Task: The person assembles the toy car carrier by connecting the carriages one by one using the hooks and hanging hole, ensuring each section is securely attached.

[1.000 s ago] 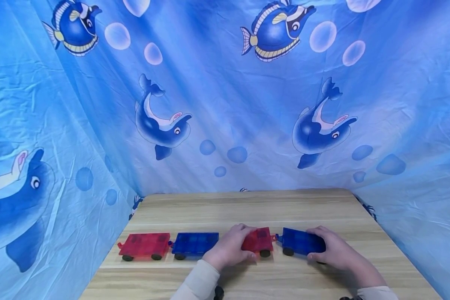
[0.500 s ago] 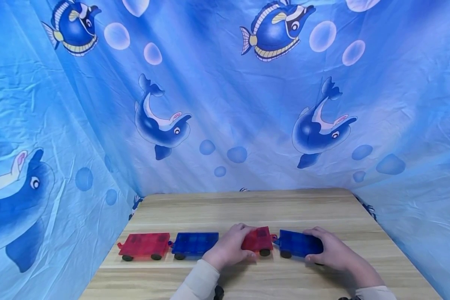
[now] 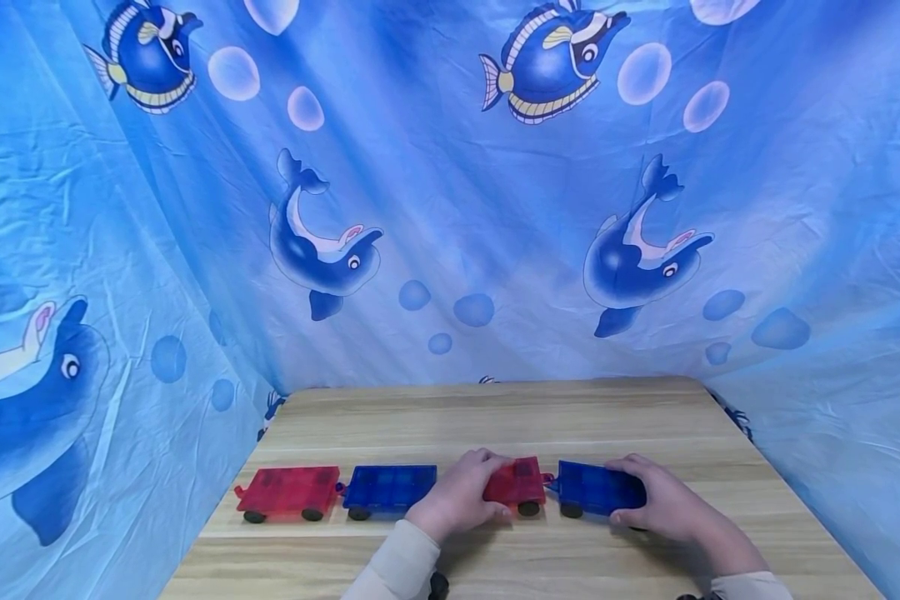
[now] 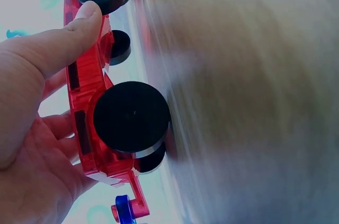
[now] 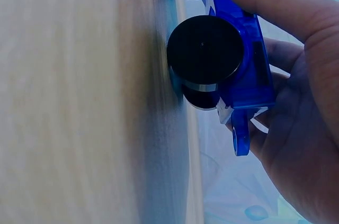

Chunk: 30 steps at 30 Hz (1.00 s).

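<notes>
My left hand [image 3: 459, 497] grips a see-through red toy train car [image 3: 523, 482] with black wheels, thumb on the near side and fingers over the far side. To its right, a matching blue train car [image 3: 591, 487] is held the same way by my right hand [image 3: 663, 502]. These two cars meet at their couplings; whether the hook sits in the ring is too small to tell. In the left wrist view, the held red car's other hook [image 4: 139, 200] passes through a blue ring [image 4: 125, 209]. A free blue ring [image 5: 241, 136] sticks out from the right-hand car's outer end.
Left of my left hand stand another blue car [image 3: 390, 486] and another red car [image 3: 292, 489], joined end to end in the same row. They rest on a wooden table [image 3: 487, 417]. Blue cloth [image 3: 450, 208] printed with sea animals hangs behind and at both sides.
My right hand has shifted slightly left with its blue car, narrowing the gap to the held red car. The red car has tipped a little and settled lower; the left hand stays in place.
</notes>
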### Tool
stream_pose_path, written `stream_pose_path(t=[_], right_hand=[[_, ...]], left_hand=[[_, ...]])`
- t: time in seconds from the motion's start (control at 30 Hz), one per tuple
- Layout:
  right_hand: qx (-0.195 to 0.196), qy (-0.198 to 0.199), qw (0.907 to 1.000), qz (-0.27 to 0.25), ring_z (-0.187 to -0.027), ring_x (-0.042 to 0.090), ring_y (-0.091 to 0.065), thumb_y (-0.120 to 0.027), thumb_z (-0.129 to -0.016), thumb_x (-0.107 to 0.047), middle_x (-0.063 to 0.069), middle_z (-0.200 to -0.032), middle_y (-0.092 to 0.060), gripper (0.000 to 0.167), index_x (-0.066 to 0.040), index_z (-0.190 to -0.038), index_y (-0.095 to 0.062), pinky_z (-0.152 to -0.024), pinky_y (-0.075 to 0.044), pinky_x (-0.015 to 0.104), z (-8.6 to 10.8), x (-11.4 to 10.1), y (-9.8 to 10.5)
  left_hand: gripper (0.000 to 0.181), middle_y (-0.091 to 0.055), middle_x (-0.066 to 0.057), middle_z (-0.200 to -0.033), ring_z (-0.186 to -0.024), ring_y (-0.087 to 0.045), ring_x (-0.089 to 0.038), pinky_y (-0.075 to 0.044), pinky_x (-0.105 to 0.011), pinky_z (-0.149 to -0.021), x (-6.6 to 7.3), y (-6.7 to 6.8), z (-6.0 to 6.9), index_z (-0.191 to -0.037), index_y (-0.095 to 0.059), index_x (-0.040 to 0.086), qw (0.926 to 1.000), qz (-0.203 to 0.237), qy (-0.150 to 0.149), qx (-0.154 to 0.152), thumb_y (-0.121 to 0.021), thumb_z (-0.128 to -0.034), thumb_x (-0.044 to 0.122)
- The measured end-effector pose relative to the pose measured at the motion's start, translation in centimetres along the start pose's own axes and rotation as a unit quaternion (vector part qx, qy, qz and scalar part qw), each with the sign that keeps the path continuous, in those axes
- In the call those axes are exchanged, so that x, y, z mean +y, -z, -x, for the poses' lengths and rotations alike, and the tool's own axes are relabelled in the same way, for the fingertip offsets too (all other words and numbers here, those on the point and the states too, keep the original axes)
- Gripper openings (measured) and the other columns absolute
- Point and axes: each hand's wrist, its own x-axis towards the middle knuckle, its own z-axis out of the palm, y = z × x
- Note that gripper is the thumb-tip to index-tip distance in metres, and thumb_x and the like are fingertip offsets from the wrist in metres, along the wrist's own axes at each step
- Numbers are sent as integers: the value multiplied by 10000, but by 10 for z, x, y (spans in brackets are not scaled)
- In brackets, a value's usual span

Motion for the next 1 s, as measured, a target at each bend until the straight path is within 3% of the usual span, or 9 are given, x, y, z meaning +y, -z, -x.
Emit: stream_pose_path(t=[0.37,0.6,0.73,1.0], right_hand=[[-47,-18,10000,-43,-1230,319,-581,-936,-755,-462,13,-1329,-614,776,-182,-1414,-637,-1009,-486,633,1,-2,1],[-109,131,9998,-85,-1268,356,-568,-928,-760,-475,22,-1342,-614,777,-180,-1418,-640,-1008,-483,642,2,-2,1],[-134,205,9996,-112,-1286,370,-559,-923,-768,-471,34,-1355,-612,770,-175,-1420,-638,-1021,-474,643,1,-1,1],[-133,-40,9998,-132,-1353,459,-514,-915,-780,-457,115,-1430,-595,813,-142,-1466,-613,-1073,-410,694,3,-1,1]], left_hand=[[764,-618,43,-1324,-1189,-602,-161,-575,-401,-944,0,0,1,-1501,-572,299,10000,10,-26,5,-893,-826,454],[759,-628,45,-1310,-1206,-582,-165,-555,-388,-988,1,-1,1,-1479,-604,264,9987,-501,-108,-66,-903,-809,458],[755,-634,58,-1298,-1201,-581,-160,-552,-398,-994,1,-1,2,-1472,-611,268,9986,-515,-91,-78,-910,-802,448],[754,-628,40,-1323,-1213,-582,-171,-545,-378,-998,4,3,3,-1490,-594,262,9980,-596,-120,-156,-896,-826,453]])
